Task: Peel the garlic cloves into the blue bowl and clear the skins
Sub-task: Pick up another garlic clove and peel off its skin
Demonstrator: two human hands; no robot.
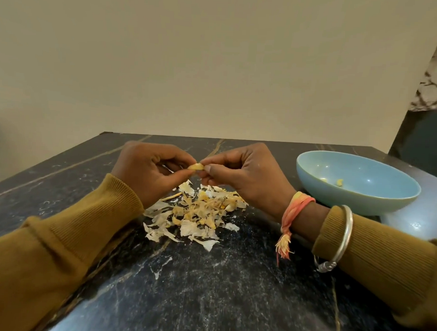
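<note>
The left hand [150,170], in a mustard ribbed sleeve [61,236], hangs above the middle of the dark marble tabletop [208,288], its thumb and fingertips curled in to pinch the left end of a pale yellow garlic clove [196,166]. The right hand [246,176] meets it from the other side, thumb and forefinger pinching the clove's right end, so both hands hold the one clove in the air. Directly beneath them a loose pile of garlic skins [196,214] lies on the tabletop, with a few stray flakes nearer the front edge. The right wrist carries an orange thread band [295,207] and a silver bangle [341,239]. Near the tabletop's right edge stands the blue bowl [358,185], with a couple of small yellowish pieces [339,182] lying inside.
</note>
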